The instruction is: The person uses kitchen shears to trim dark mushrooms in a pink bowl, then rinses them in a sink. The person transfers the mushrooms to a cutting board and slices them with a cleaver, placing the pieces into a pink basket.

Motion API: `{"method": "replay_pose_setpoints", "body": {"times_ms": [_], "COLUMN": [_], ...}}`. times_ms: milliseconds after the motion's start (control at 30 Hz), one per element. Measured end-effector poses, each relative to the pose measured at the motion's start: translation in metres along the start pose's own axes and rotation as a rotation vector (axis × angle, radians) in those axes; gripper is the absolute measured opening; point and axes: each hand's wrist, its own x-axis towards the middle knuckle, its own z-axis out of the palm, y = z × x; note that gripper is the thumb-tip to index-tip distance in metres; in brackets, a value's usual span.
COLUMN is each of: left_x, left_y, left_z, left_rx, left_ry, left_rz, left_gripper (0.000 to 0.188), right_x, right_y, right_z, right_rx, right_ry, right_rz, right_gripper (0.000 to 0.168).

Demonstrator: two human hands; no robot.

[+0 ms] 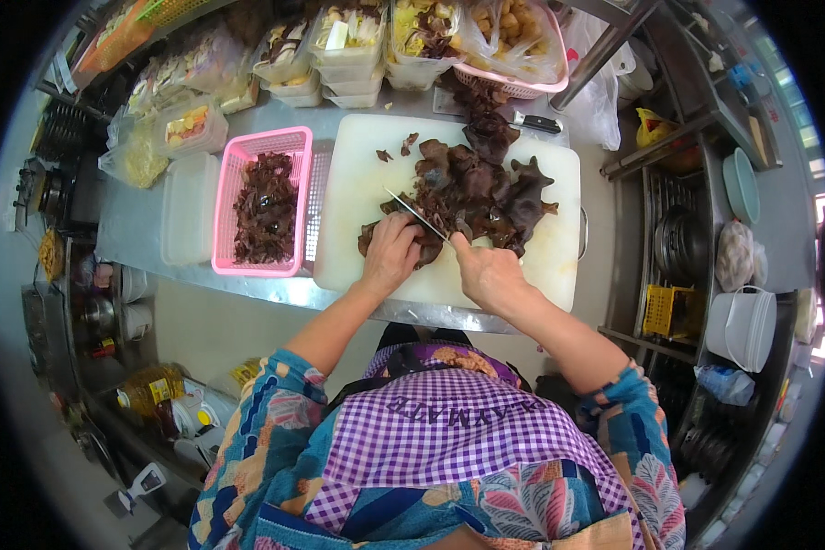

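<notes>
My right hand [489, 275] grips a kitchen knife [419, 218], its blade slanting up to the left over wood ear fungus. Curled beside the blade, my left hand [392, 249] presses a dark piece of fungus [429, 254] onto the white cutting board [347, 158]. Finely cut shreds [434, 207] lie against the blade's far side. A heap of whole, glossy wood ear [478, 179] spreads over the board's right half, some hanging past its back edge. To the left, a pink plastic basket [304, 165] holds cut fungus [265, 213].
Stacked clear containers of food [347, 62] and a pink basket of bagged food [557, 75] line the table's back. A second knife's black handle [540, 122] lies behind the board. An empty-looking plastic container [189, 210] sits far left. Metal shelving [650, 240] stands at right.
</notes>
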Motion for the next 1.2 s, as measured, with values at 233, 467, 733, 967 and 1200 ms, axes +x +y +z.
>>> {"method": "replay_pose_setpoints", "body": {"times_ms": [233,467,733,967,1200], "left_x": [0.001,-0.003,-0.005,-0.014,-0.014], "left_y": [-0.001,-0.001,0.011,0.004,0.005], "left_z": [0.000,0.002,-0.013,0.001,0.004], "left_rx": [-0.045,-0.019,0.035,-0.079,-0.051], "left_ry": [-0.018,-0.007,0.020,0.094,0.039], "left_rz": [-0.025,-0.040,-0.001,-0.127,-0.107], "left_gripper": [0.028,0.028,0.020,0.025,0.024], "right_x": [0.030,0.005,0.025,0.010,0.020], "right_y": [0.009,-0.001,-0.004,-0.006,-0.004], "right_z": [0.009,-0.005,0.046,-0.025,0.027], "right_rx": [0.030,0.010,-0.033,0.042,-0.018], "right_ry": [0.000,-0.049,0.156,0.016,0.013], "right_rz": [0.028,0.019,-0.051,-0.053,-0.021], "right_gripper": [0.023,0.027,0.023,0.019,0.022]}}
